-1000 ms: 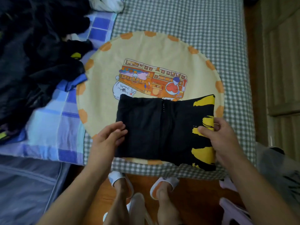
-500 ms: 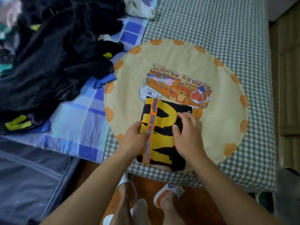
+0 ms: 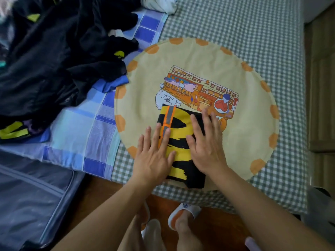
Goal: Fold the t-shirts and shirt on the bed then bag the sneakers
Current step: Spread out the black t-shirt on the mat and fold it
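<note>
- Left hand [image 3: 154, 156] and right hand [image 3: 206, 147] both lie flat, fingers straight and spread, pressing down on the folded t-shirt [image 3: 178, 142]. Nothing's gripped.
- The tee is black with yellow stripes and an orange strip. It looks soft, light and floppy, so I'd slide the fingers under the near edge and lift it with both hands, or the fold slumps.
- Its long axis runs away from the person, on the round cartoon mat [image 3: 244, 133] at the bed [image 3: 253, 33] edge.
- Dark clothes pile [image 3: 54, 60] waits to the left.

Both forearms reach forward, side by side. The left hand [image 3: 154, 156] and the right hand [image 3: 206, 145] lie flat, palms down, fingers straight and spread, on the folded shirt [image 3: 178, 142].
</note>
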Action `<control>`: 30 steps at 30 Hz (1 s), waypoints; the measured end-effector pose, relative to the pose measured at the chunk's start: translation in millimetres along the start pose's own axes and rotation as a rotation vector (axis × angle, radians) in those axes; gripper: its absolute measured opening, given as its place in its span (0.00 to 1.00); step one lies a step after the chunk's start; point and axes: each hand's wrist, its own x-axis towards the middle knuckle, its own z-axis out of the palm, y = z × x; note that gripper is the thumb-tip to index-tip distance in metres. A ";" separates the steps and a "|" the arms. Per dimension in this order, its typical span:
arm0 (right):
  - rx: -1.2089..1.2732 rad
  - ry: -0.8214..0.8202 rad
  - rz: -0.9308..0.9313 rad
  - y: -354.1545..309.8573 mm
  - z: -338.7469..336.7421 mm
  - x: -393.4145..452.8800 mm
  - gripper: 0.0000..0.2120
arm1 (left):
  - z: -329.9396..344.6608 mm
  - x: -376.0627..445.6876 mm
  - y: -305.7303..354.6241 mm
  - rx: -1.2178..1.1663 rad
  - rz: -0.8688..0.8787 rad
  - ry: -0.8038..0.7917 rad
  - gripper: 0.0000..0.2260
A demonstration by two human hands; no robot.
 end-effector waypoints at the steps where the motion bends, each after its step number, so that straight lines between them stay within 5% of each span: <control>1: -0.053 -0.106 -0.005 9.8 7.8 0.4 0.31 | 5.8 3.6 -2.8 0.008 -0.038 -0.048 0.32; 3: -0.112 -0.263 0.002 28.7 19.0 7.1 0.33 | 11.1 8.0 -2.0 0.033 -0.065 -0.088 0.32; 6: -0.076 -0.232 -0.005 39.3 15.7 27.9 0.33 | -2.7 -1.9 13.4 -0.097 -0.184 -0.043 0.33; 8: 0.010 -0.215 -0.025 36.7 5.1 46.5 0.34 | -14.9 -21.6 20.8 -0.343 -0.468 0.030 0.34; 10: 0.058 -0.286 -0.088 41.9 -2.5 62.9 0.35 | -21.9 -34.1 32.5 -0.742 -0.826 -0.037 0.29; 12: 0.063 -0.348 -0.094 44.4 -6.3 71.6 0.35 | -30.7 -35.8 39.7 -1.111 -0.989 -0.148 0.19; 16: 0.343 -0.337 0.228 56.2 -22.9 51.6 0.28 | -57.7 -0.3 17.1 -0.902 -0.883 0.190 0.09; 19: 0.430 -0.344 0.405 68.5 -30.2 7.3 0.26 | -76.8 31.6 7.0 -0.545 -0.787 0.332 0.13; 22: 0.204 -0.008 0.295 72.5 -34.2 -17.4 0.29 | -63.9 38.1 48.1 -0.246 -0.456 0.429 0.19; 24: 0.157 0.222 0.071 66.5 -32.6 -10.7 0.28 | -31.2 32.6 79.9 -0.077 -0.251 0.335 0.23; 26: 0.092 0.124 -0.087 66.1 -16.1 3.3 0.29 | 0.6 28.6 91.9 -0.006 -0.295 0.127 0.28; 30: 0.025 -0.289 -0.010 91.0 19.4 28.2 0.32 | 21.2 38.9 84.2 -0.056 -0.363 -0.036 0.29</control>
